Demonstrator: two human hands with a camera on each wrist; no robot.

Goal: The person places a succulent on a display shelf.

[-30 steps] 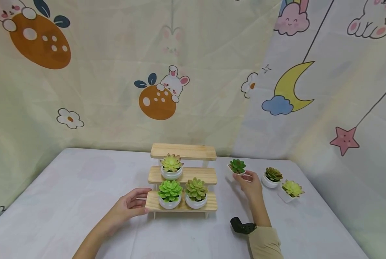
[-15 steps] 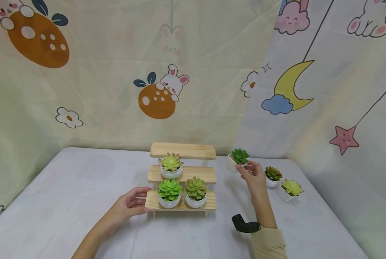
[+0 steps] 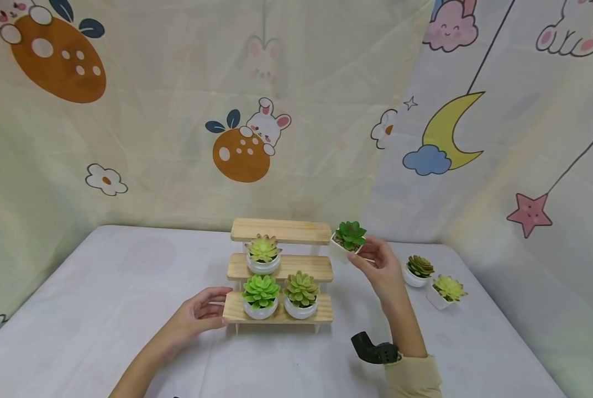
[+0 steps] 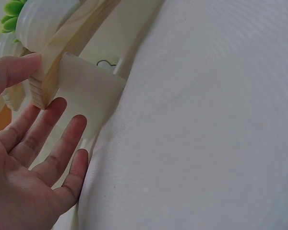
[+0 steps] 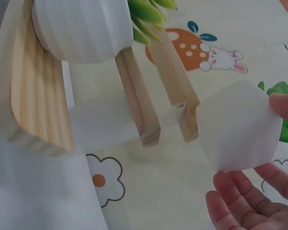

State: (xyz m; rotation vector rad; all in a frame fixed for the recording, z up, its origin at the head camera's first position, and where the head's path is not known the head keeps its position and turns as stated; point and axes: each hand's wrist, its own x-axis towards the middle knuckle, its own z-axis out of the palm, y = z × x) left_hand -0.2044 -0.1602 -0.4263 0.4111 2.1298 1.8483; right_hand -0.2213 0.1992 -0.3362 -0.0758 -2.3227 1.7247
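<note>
My right hand [image 3: 379,271] holds a dark green succulent [image 3: 350,235] in a white angular pot [image 5: 240,127] between thumb and fingers. It is up in the air, tilted, by the right end of the top board of a three-tier wooden plant stand [image 3: 281,231]. At the stand's lower left corner, my left hand [image 3: 197,314] pinches the end of the bottom board [image 4: 50,79], thumb above and fingertips below. A bright green succulent [image 3: 260,293] and an olive-green one [image 3: 301,290] sit in white pots on the bottom board. A yellow-green succulent [image 3: 263,250] stands on the middle board's left.
Right of the stand, a brownish-green succulent [image 3: 419,267] and a pale green succulent [image 3: 448,289] stand in white pots on the white-covered table [image 3: 102,276]. A black wrist device [image 3: 373,349] juts from the right wrist. Patterned cloth [image 3: 177,138] hangs behind.
My right hand has raised the dark green succulent and then carried it left to the stand's top board. My left hand has stayed at the bottom board.
</note>
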